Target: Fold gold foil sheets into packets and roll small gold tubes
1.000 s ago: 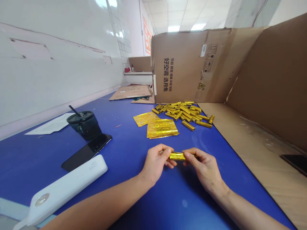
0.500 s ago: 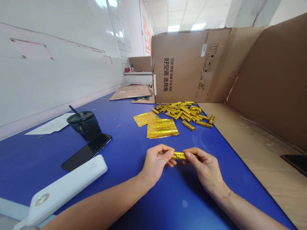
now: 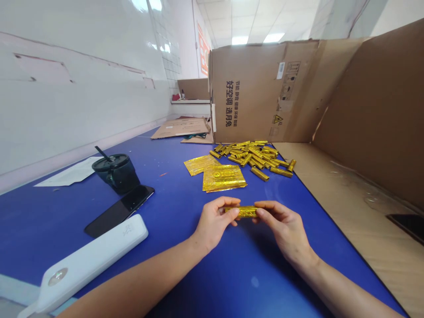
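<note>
Between my two hands is a small roll of gold foil paper (image 3: 247, 212), held level above the blue table (image 3: 185, 282). My left hand (image 3: 217, 221) pinches its left end with thumb and fingers. At the other end, my right hand (image 3: 281, 223) grips it the same way. Just beyond my hands lies a stack of flat gold foil sheets (image 3: 225, 178), with more gold sheets (image 3: 198, 164) angled behind it. Farther back, several finished-looking gold rolls (image 3: 255, 154) are heaped loosely.
A dark lidded cup (image 3: 117, 172) with a straw, a black phone (image 3: 121, 210) and a long white device (image 3: 94, 263) occupy the left side. White paper (image 3: 71, 172) lies behind the cup. Tall cardboard (image 3: 258, 97) walls the back and right; flat cardboard (image 3: 182, 127) lies back left.
My hands have moved slightly apart along the gold roll and a little up. More of the roll shows between them. The sheets and heap stay where they were.
</note>
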